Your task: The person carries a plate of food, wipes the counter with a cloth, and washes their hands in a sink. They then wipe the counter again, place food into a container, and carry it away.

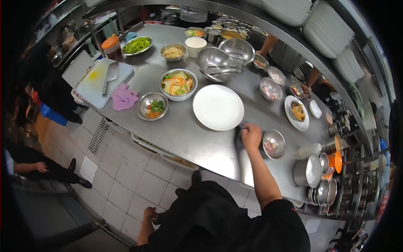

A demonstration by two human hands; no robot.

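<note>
1. The broad white plate (218, 107) lies flat on the steel counter (205, 147), in front of me; it is my landmark here.
2. My right hand (252, 135) is just off the plate's near right edge, fingers curled downward. Something dark (242, 125) shows at my fingertips, close beside the rim; I cannot tell whether I am gripping it or only touching it.
3. My left hand (150, 213) hangs low, well apart from the plate and off the counter, fingers bent; I cannot tell whether it has anything in it.
4. I judge the plate stiff and fairly weighty for its breadth, smooth enough to slide on steel, and liable to chip if knocked. I would take it by opposite sides of the rim, thumbs on top and fingers beneath.
5. The small steel bowl (273, 144) with pinkish pieces sits to the right of the plate and nearer me. It should be light and easily nudged; I would hold it around its outer wall.
6. Left of the plate are the vegetable bowl (178, 96) and a bowl of chopped greens (153, 118); beyond it, larger metal bowls (210, 59).
</note>
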